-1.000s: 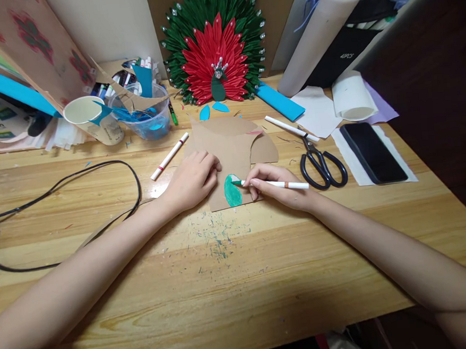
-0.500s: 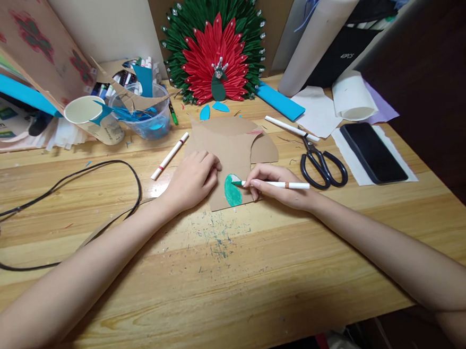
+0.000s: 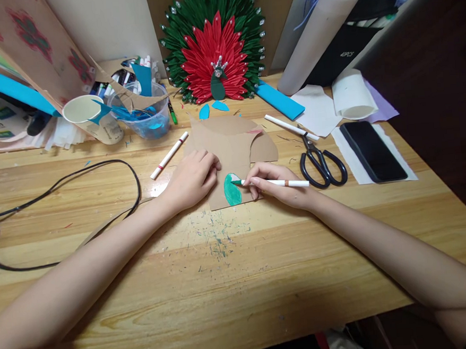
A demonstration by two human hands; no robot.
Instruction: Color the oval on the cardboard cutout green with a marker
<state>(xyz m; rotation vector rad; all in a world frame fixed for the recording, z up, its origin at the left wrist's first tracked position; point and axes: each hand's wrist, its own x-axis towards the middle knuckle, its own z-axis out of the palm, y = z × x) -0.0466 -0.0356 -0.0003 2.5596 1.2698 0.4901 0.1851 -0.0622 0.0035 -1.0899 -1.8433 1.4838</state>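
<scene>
A piece of brown cardboard lies flat on the table, bearing a green rounded shape with a small pale patch at its top. My right hand pinches a white marker, whose green tip touches the shape near that patch. On the cardboard's left side rests my left hand, its fingers curled together; what is under the fingers, if anything, is hidden. Left of the cardboard is a capped white marker with red bands.
Black-handled scissors and a phone lie to the right. A green and red paper peacock stands at the back. A paper cup, a plastic tub and a black cable are on the left.
</scene>
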